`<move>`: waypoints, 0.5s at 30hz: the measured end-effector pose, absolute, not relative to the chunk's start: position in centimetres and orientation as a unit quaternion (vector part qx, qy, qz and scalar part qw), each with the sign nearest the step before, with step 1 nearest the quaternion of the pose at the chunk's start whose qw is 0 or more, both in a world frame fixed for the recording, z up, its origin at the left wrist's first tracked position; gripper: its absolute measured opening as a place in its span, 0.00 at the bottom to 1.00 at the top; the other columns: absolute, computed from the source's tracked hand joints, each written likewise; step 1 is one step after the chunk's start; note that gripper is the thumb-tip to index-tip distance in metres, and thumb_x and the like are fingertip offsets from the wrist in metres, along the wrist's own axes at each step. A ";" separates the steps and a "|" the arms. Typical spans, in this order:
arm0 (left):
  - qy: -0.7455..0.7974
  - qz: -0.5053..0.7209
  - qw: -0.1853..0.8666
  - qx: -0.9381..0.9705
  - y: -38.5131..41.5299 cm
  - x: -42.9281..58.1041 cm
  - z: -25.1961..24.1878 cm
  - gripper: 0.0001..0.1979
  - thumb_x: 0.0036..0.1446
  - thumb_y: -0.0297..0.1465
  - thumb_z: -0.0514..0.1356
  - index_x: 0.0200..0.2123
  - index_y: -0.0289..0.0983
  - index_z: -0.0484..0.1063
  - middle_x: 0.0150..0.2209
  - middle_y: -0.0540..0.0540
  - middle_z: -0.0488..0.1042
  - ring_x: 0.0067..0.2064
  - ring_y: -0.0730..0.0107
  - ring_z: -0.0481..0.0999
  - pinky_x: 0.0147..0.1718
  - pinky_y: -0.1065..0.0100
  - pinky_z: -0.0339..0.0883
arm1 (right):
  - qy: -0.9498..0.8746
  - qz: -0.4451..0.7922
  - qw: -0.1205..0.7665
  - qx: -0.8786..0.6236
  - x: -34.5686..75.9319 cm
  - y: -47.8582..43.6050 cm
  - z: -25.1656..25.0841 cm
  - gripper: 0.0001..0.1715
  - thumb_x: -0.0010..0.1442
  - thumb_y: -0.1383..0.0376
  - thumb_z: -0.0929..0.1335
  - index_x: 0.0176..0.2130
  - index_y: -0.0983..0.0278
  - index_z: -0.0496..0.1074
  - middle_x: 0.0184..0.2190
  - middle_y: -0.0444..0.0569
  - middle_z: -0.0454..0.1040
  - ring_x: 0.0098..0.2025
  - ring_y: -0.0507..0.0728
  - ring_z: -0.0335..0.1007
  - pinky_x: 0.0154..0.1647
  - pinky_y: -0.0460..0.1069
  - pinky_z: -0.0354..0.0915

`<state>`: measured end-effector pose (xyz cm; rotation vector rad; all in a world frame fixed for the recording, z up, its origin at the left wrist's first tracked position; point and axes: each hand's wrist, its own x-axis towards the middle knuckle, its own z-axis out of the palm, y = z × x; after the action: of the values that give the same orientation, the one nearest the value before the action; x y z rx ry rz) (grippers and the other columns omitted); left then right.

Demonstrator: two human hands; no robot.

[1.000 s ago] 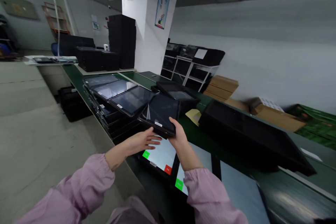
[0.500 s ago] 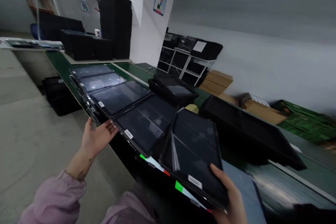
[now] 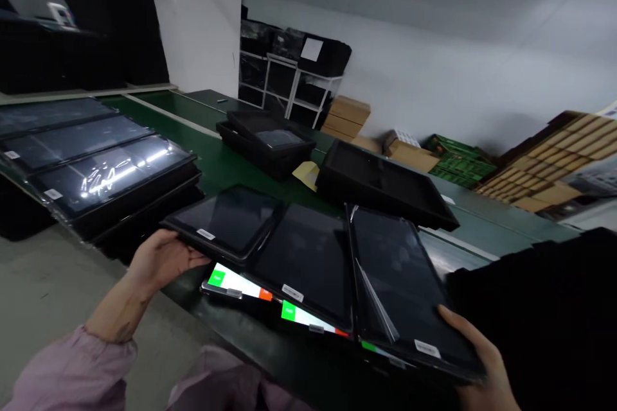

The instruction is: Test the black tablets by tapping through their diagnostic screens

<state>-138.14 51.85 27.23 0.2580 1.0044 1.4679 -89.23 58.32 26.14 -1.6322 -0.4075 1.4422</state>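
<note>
Three dark tablets lie side by side in a row, each with a white barcode label. My left hand [image 3: 166,259] supports the left tablet [image 3: 226,218], fingers beneath its near corner and thumb at the edge. The middle tablet [image 3: 308,263] sits between the other two. At the right end my right hand [image 3: 482,359] grips the right tablet [image 3: 405,270], thumb on top and other fingers hidden underneath. Loose clear film [image 3: 376,302] sticks up along that tablet's left side. Below the row, lit screens [image 3: 241,282] with green and red patches show partly.
Stacked film-covered tablets [image 3: 110,167] lie on the green bench [image 3: 212,164] at left. Black trays [image 3: 265,138] and a larger black tray [image 3: 385,180] stand behind the row, with a yellow piece [image 3: 307,173] between them. A dark mass [image 3: 544,308] rises at right.
The three-tablet row has come away from the tablets at left, leaving a gap with green bench showing. My left hand has moved along with it. The view has turned right.
</note>
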 end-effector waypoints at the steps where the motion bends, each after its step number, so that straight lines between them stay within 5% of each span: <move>1: 0.458 0.611 0.633 0.124 52.0 -137.9 26.7 0.13 0.45 0.30 0.58 0.34 0.33 0.80 0.32 0.36 0.83 0.34 0.52 0.83 0.36 0.57 0.81 | -0.179 0.585 0.441 -0.656 -88.7 58.8 25.5 0.21 0.37 0.57 0.81 0.29 0.62 0.76 0.24 0.49 0.80 0.25 0.65 0.79 0.27 0.57 0.79; 5: 0.612 0.437 0.622 0.220 50.2 -138.8 26.0 0.07 0.53 0.34 0.63 0.26 0.40 0.80 0.31 0.35 0.83 0.37 0.47 0.85 0.37 0.59 0.81 | -0.310 0.543 0.424 -0.655 -86.9 59.9 23.6 0.26 0.41 0.50 0.79 0.38 0.60 0.79 0.36 0.51 0.84 0.41 0.70 0.82 0.42 0.60 0.80; 9: 0.795 0.261 0.474 0.274 47.7 -141.0 29.1 0.09 0.56 0.41 0.66 0.29 0.45 0.83 0.36 0.40 0.85 0.42 0.43 0.84 0.36 0.56 0.82 | -0.515 0.310 0.395 -0.695 -84.8 60.6 23.0 0.41 0.42 0.37 0.75 0.49 0.56 0.79 0.61 0.55 0.75 0.64 0.78 0.68 0.64 0.72 0.65; 12: 0.837 0.298 0.302 0.346 49.8 -139.5 32.0 0.09 0.55 0.37 0.66 0.38 0.48 0.86 0.44 0.45 0.85 0.51 0.44 0.82 0.50 0.54 0.79 | -0.623 0.165 0.347 -0.681 -84.2 62.9 22.0 0.49 0.47 0.28 0.66 0.51 0.60 0.78 0.63 0.62 0.72 0.72 0.79 0.55 0.72 0.74 0.51; 15: 0.743 0.338 0.230 0.530 55.7 -134.7 31.9 0.17 0.53 0.40 0.67 0.47 0.46 0.85 0.52 0.46 0.82 0.57 0.43 0.77 0.65 0.49 0.63 | -0.651 0.158 0.310 -0.675 -85.2 67.0 20.4 0.65 0.41 0.21 0.62 0.54 0.68 0.76 0.61 0.70 0.72 0.73 0.83 0.50 0.73 0.75 0.47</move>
<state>-134.74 55.67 31.91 1.4570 2.0455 0.9288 -85.19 66.98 20.38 -1.7838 -1.7191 0.4171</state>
